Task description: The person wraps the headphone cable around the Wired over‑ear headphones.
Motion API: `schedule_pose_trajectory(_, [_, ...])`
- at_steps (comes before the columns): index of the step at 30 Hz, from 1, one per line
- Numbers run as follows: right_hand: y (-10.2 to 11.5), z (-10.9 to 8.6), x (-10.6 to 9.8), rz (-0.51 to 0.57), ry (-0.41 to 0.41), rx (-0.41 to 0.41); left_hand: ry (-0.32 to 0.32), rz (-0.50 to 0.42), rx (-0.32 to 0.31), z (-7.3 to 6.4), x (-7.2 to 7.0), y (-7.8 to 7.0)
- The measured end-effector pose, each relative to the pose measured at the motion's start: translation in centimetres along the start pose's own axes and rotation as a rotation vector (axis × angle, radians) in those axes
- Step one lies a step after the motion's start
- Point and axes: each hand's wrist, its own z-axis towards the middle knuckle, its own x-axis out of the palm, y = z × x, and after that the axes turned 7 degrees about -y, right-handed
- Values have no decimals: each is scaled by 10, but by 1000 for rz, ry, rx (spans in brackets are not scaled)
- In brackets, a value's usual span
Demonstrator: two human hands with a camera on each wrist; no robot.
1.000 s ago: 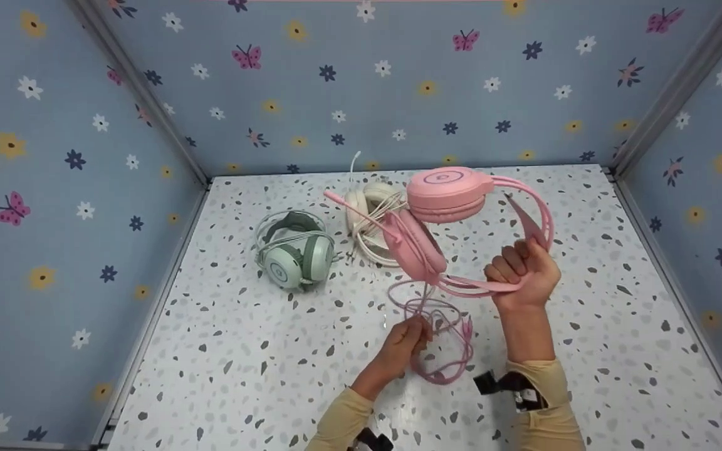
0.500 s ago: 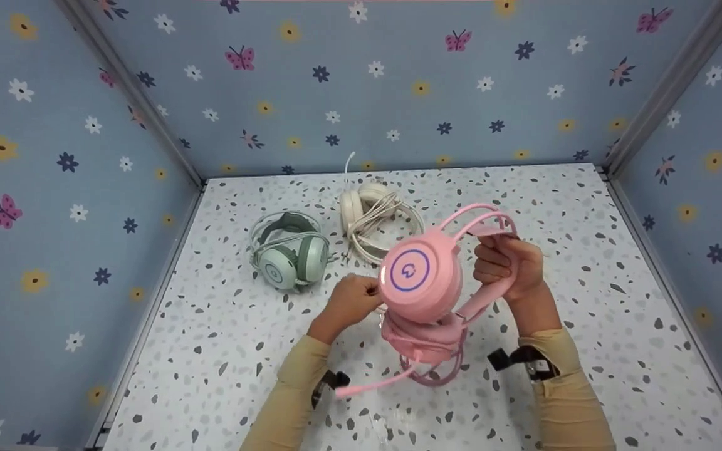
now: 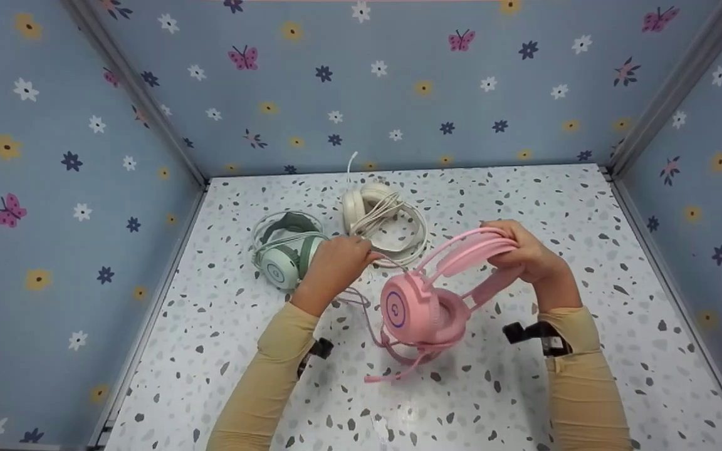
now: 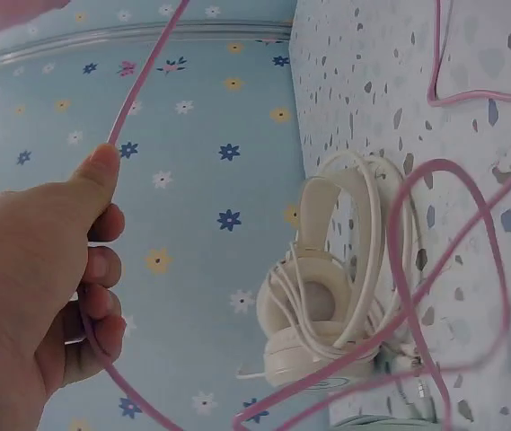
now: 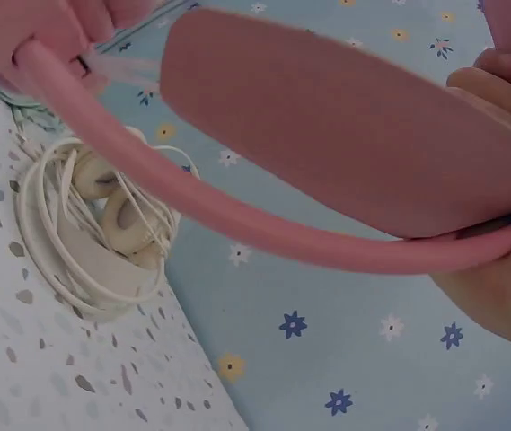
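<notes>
My right hand (image 3: pixel 527 254) grips the headband of a pink headset (image 3: pixel 411 310), its ear cups hanging lower left and its microphone boom pointing left. In the right wrist view the fingers wrap the headband pad (image 5: pixel 354 135) and the outer band (image 5: pixel 237 242). My left hand (image 3: pixel 339 266) pinches the pink cable (image 4: pixel 147 85) between thumb and fingers, drawn out from the headset. More of the cable loops down below that hand, seen in the left wrist view. In the head view the left hand partly covers a green headset (image 3: pixel 282 257).
A cream headset (image 3: pixel 361 210) with its cord bundled around it lies at the back of the speckled white table (image 3: pixel 511 401). Blue flowered panels (image 3: pixel 398 94) enclose the back and both sides.
The pink headset has swung down and turned, its cups now lower. My left hand has moved up and left from below the headset, pulling the cable out with it.
</notes>
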Motion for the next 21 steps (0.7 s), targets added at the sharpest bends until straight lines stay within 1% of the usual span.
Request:
schedule_pose_trajectory(2, [4,0,3,-176,-54,23,-25,78,-15,2,-5,3])
schedule_pose_trajectory(3, [6,-1,4,-271,-79,35,-34,107,-37,2,-8,6])
schedule_pose_trajectory(5, [10,-2,6,-423,-117,52,-53,130,-96,0,-14,13])
schedule_pose_trajectory(6, [11,-3,6,-490,-140,63,-58,122,-121,-1,-17,17])
schedule_pose_trajectory(8, [14,-5,8,-610,-208,91,-68,40,-162,-4,-22,23])
schedule_pose_trajectory(10, [16,-5,10,-727,-301,112,-83,-91,-194,-6,-27,26])
schedule_pose_trajectory(12, [17,-4,13,-846,-414,121,-101,-210,-214,-7,-33,24])
schedule_pose_trajectory(13, [17,-4,14,-914,-469,108,-117,-250,-222,-7,-35,21])
schedule_pose_trajectory(15, [15,-3,15,-1055,-569,52,-148,-285,-240,-8,-41,13])
schedule_pose_trajectory(18, [13,-1,15,-1248,-709,-97,-173,-300,-252,-10,-48,-4])
schedule_pose_trajectory(19, [12,-1,15,-1295,-753,-157,-175,-318,-260,-11,-50,-10])
schedule_pose_trajectory(21, [10,0,15,-1372,-846,-271,-158,-380,-286,-12,-53,-23])
